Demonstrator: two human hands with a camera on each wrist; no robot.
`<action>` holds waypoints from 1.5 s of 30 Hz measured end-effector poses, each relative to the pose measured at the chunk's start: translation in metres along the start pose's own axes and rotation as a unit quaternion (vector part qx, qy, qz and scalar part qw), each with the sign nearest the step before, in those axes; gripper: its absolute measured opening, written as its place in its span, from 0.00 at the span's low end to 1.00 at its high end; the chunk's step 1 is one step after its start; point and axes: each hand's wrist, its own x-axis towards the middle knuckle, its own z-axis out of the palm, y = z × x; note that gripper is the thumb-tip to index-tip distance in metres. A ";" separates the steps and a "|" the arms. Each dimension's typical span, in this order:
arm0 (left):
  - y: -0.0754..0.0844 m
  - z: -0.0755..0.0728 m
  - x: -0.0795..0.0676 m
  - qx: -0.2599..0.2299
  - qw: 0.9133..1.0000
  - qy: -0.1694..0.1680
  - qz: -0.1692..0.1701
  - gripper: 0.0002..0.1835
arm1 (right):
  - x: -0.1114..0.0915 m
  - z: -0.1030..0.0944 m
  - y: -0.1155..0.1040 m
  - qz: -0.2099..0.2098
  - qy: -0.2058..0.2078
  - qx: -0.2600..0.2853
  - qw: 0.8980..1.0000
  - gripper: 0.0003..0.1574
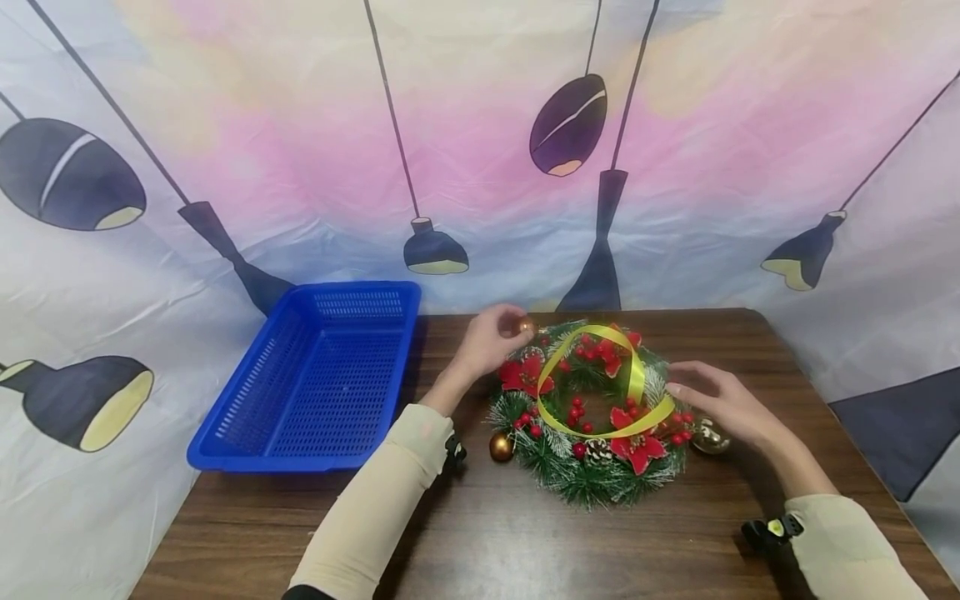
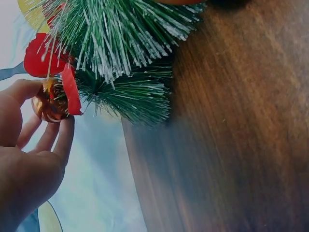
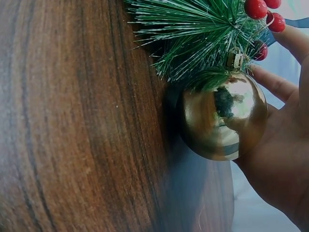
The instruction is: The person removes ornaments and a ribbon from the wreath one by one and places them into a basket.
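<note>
A green Christmas wreath [image 1: 585,475] with frosted tips, red poinsettias, berries and pinecones lies on the table. A loop of yellow ribbon [image 1: 551,367] rests over it. At the wreath's back left edge, my left hand [image 1: 491,342] holds a shiny copper-coloured bauble [image 2: 50,100] between thumb and fingers. My right hand [image 1: 723,400] is at the wreath's right edge, its fingers extended to the greenery beside the red berries [image 3: 256,8]. A gold bauble [image 3: 222,116] with a metal cap sits just below that palm. Another copper bauble [image 1: 502,447] lies by the wreath's left side.
A blue plastic basket [image 1: 405,367] with slotted walls stands on the left of the brown wooden table [image 1: 480,533]. Behind the table hangs a pastel cloth [image 1: 495,167] printed with dark lamps.
</note>
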 end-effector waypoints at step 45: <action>0.006 0.001 0.006 0.043 0.998 -0.028 0.048 0.25 | 0.001 0.001 -0.001 -0.003 0.002 0.005 1.000 0.35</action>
